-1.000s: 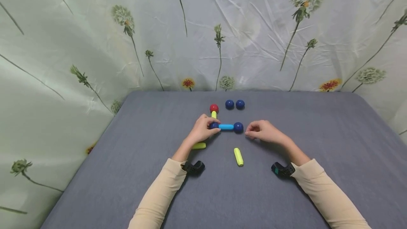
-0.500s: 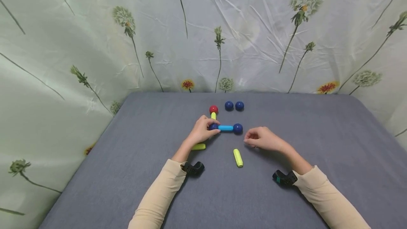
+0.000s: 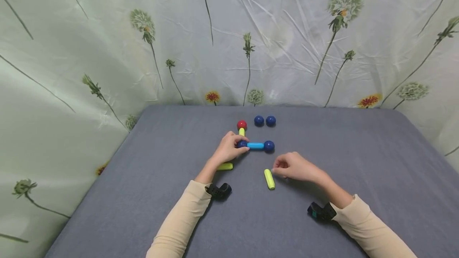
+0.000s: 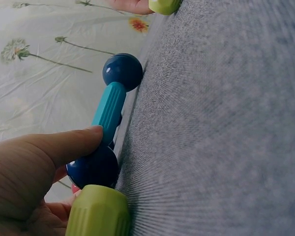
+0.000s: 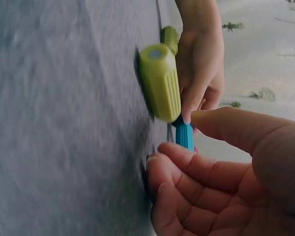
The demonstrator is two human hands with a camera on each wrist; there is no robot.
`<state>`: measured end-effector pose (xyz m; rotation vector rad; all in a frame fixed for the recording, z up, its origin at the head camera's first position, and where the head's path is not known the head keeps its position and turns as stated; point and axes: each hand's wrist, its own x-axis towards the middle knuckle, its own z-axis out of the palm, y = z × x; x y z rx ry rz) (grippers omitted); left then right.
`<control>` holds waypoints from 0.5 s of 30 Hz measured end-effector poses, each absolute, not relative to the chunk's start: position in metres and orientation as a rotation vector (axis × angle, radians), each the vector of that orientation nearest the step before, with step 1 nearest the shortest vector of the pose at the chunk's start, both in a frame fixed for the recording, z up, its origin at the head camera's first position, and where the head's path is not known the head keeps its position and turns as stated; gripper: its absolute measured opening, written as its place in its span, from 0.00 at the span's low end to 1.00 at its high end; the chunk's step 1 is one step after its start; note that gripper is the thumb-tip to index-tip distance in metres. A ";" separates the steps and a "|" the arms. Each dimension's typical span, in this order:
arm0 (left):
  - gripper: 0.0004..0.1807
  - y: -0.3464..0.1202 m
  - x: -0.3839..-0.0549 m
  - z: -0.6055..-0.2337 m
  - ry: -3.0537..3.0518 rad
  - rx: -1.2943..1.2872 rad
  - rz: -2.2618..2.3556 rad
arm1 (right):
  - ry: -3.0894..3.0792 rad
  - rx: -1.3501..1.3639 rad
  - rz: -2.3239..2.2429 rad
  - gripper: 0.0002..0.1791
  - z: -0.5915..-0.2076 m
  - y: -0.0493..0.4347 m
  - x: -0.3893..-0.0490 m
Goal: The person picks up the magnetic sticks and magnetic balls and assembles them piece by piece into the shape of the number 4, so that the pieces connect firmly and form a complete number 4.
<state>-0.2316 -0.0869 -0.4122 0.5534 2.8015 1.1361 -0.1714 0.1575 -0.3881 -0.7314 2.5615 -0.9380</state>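
Note:
My left hand [image 3: 227, 148] grips the dark blue ball [image 3: 242, 144] at the left end of a light blue ridged rod [image 3: 255, 145]. A second dark blue ball [image 3: 269, 146] sits at that rod's right end. Behind the gripped ball, a yellow-green rod [image 3: 242, 131] runs to a red ball [image 3: 242, 124]. Another yellow-green rod [image 3: 225, 166] lies partly hidden by the left wrist. My right hand [image 3: 297, 166] holds nothing, its fingers loosely curled, just right of a loose yellow-green rod [image 3: 269, 179]. In the right wrist view this rod [image 5: 160, 86] shows a silvery disc in its end.
Two dark blue balls, one on the left [image 3: 259, 120] and one on the right [image 3: 270, 120], lie side by side near the back edge of the grey cloth-covered table [image 3: 143, 162]. A flower-printed curtain [image 3: 287, 51] hangs behind and to the left.
My right hand has moved toward me from beside the blue rod's right-hand ball to beside the loose yellow-green rod. The left hand keeps its grip in the same place.

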 end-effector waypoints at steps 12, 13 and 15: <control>0.13 -0.087 -0.231 -0.416 2.813 0.570 1.154 | 2.697 -0.687 -0.870 0.17 -0.392 0.139 -0.157; 0.13 -0.087 -0.233 -0.415 2.818 0.572 1.150 | 2.713 -0.683 -0.857 0.17 -0.392 0.137 -0.157; 0.14 -0.086 -0.235 -0.414 2.820 0.574 1.146 | 2.739 -0.668 -0.832 0.18 -0.391 0.135 -0.157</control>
